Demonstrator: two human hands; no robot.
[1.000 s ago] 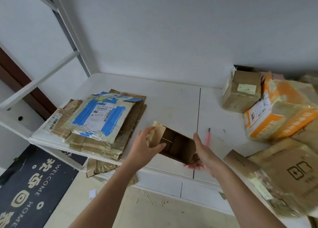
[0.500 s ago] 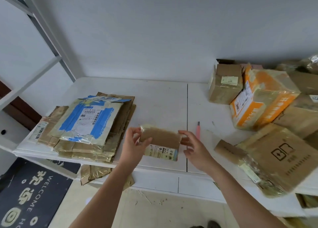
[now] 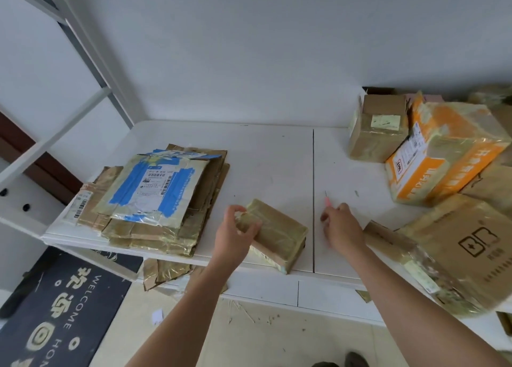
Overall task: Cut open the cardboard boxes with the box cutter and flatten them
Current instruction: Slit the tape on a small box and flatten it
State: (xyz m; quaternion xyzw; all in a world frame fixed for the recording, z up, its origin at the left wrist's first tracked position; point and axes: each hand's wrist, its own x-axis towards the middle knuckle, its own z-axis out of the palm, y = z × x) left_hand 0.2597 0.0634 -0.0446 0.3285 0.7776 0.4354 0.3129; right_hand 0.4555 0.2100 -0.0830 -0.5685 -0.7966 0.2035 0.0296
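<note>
Left grip (image 3: 235,228) curled around small taped box (image 3: 277,233); right grip (image 3: 342,228) seemingly pinching pink box cutter (image 3: 328,202).

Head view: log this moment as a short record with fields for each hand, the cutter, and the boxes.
left hand: grips the left end of the small box on the table
right hand: picking up the pink cutter; its grip is unclear
flattened pile: left side of table
uncut boxes: orange box and others, right side
</note>
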